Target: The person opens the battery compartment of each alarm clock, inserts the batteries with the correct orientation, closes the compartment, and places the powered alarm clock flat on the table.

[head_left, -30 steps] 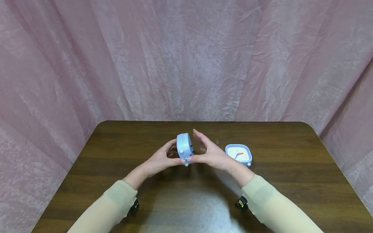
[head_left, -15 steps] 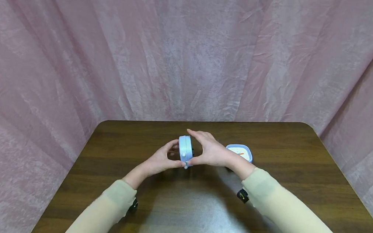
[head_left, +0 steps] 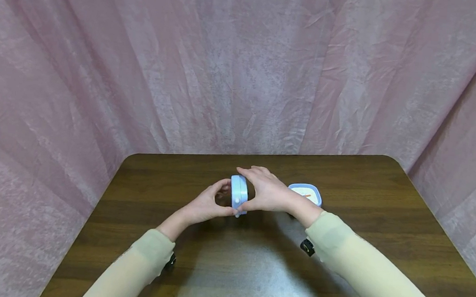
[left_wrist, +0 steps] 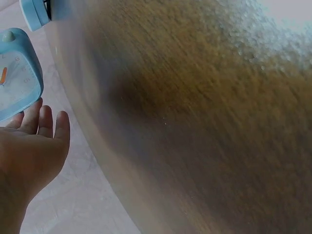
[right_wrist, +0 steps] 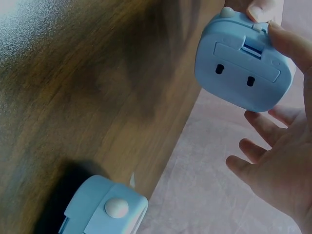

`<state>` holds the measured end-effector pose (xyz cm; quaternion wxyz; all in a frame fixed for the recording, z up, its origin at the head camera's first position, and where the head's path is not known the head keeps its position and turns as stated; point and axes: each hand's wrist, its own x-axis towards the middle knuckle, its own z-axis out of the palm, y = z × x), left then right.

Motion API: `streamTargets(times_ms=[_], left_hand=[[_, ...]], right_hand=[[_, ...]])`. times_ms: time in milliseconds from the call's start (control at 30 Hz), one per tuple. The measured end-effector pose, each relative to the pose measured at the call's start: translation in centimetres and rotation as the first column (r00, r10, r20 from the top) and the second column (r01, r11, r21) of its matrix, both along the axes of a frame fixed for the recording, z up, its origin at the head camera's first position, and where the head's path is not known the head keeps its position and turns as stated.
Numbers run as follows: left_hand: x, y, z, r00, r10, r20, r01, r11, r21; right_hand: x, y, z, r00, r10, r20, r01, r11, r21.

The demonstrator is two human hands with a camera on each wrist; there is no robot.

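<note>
Between my two hands a light-blue alarm clock [head_left: 239, 192] is held up above the table, its narrow side with white knobs toward the head camera. My left hand [head_left: 204, 205] grips it at the left edge, thumb near and fingers beyond; the left wrist view catches part of its white face [left_wrist: 12, 85] and orange hand. With thumb and fingertips my right hand [head_left: 271, 193] holds the opposite edges. Its back [right_wrist: 246, 63], with a battery cover and two dark knobs, shows in the right wrist view. A second light-blue clock [head_left: 305, 190] lies face up behind my right wrist, partly hidden.
The brown wooden table [head_left: 155, 174] has rounded far corners and a bright glare patch near its front. Pink curtains [head_left: 244, 73] hang behind it and along both sides. A dark wrist camera [head_left: 307, 247] sits under the right sleeve.
The held clock has turned, from showing part of its back to nearly edge-on, and shifted slightly right and nearer. My right fingers have closed in to its far edge. The second clock stays put.
</note>
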<state>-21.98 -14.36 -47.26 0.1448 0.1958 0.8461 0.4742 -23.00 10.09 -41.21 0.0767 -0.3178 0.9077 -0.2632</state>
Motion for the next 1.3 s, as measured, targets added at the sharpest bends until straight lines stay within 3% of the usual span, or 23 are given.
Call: streamTargets(times_ms=[400, 633, 867, 1133, 1300], left_hand=[[-0.3, 0.1, 0.0, 0.997, -0.058, -0.051, 0.058, 0.998, -0.012], [-0.1, 0.2, 0.1, 0.997, -0.045, -0.065, 0.039, 0.996, -0.078], [0.1, 0.3, 0.1, 0.999, -0.019, -0.032, 0.015, 0.993, -0.116], [0.1, 0.3, 0.3, 0.997, -0.068, -0.022, 0.067, 0.997, -0.022], [0.2, 0.3, 0.2, 0.999, -0.034, 0.031, 0.033, 0.999, 0.037]], right_hand=[[-0.2, 0.0, -0.1, 1.0, -0.002, -0.025, 0.004, 0.997, 0.072], [-0.2, 0.0, -0.6, 0.997, 0.008, -0.078, -0.003, 0.997, 0.076], [-0.2, 0.1, -1.0, 0.993, -0.002, -0.117, 0.007, 0.999, 0.042], [-0.2, 0.3, -1.3, 0.997, -0.05, -0.056, 0.049, 0.998, -0.025], [0.0, 0.5, -1.5, 0.996, -0.09, -0.004, 0.089, 0.989, -0.115]])
